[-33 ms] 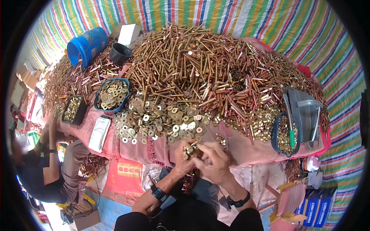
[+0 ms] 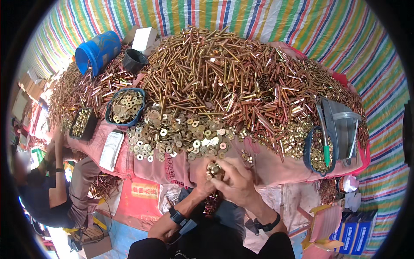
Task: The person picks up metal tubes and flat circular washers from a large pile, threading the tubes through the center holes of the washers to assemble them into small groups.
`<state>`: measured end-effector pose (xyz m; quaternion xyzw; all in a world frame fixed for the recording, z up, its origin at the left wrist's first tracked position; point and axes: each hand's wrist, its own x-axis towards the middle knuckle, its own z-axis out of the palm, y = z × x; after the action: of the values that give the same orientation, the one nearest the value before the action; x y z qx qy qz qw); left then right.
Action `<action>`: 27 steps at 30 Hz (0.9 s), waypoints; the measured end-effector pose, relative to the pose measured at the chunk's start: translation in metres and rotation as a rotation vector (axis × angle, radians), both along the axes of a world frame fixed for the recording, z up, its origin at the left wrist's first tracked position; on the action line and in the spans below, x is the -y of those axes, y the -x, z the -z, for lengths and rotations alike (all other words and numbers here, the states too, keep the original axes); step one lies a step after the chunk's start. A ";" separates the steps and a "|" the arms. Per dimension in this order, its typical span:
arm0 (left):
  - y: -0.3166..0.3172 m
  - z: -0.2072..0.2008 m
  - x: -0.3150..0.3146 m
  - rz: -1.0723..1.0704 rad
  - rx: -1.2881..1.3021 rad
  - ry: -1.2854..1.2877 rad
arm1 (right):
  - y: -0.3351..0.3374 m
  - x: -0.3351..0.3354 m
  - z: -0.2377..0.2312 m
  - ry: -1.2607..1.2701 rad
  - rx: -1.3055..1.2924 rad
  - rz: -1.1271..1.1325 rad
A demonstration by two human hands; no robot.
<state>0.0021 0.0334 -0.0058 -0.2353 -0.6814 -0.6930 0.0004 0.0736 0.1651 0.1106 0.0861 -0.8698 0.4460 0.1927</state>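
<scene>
Just in front of me, a bundle of brass-coloured bolts (image 2: 213,169) stands with its ends up between my hands. My left hand (image 2: 203,179) is closed around its left side. Fingers and thumb of my right hand (image 2: 236,180) press on the bundle from the right. How many bolts are in it, and their lower ends, are hidden by my hands. Just beyond lies a spread of flat round washers (image 2: 185,134) on pink cloth (image 2: 276,166). A small group of nuts (image 2: 246,156) lies near my right fingers.
A big heap of metal rods and tubes (image 2: 207,77) covers the far side. Tubs of washers (image 2: 126,106) and nuts (image 2: 321,151) stand left and right, beside a grey scoop-like container (image 2: 340,129). A blue bucket (image 2: 97,52) lies far left. Another person (image 2: 47,190) sits at left.
My right hand's fingers, raised and pointing near the top of the bundle before, are now bent around its right side. The bolt ends show more plainly. My left hand has barely moved.
</scene>
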 end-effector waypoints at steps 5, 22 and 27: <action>-0.004 0.024 -0.006 0.056 -0.096 -0.027 | 0.021 0.003 -0.021 -0.193 -0.062 -0.122; 0.000 -0.009 -0.013 0.021 0.187 -0.173 | 0.043 -0.024 0.038 1.110 -0.022 0.282; -0.002 -0.022 -0.014 -0.001 0.435 -0.322 | 0.028 -0.007 0.102 1.121 0.362 0.368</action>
<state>0.0043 0.0476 0.0165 -0.0775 -0.5467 -0.8267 -0.1081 0.0456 0.1721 0.0088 -0.2568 -0.5226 0.8023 0.1315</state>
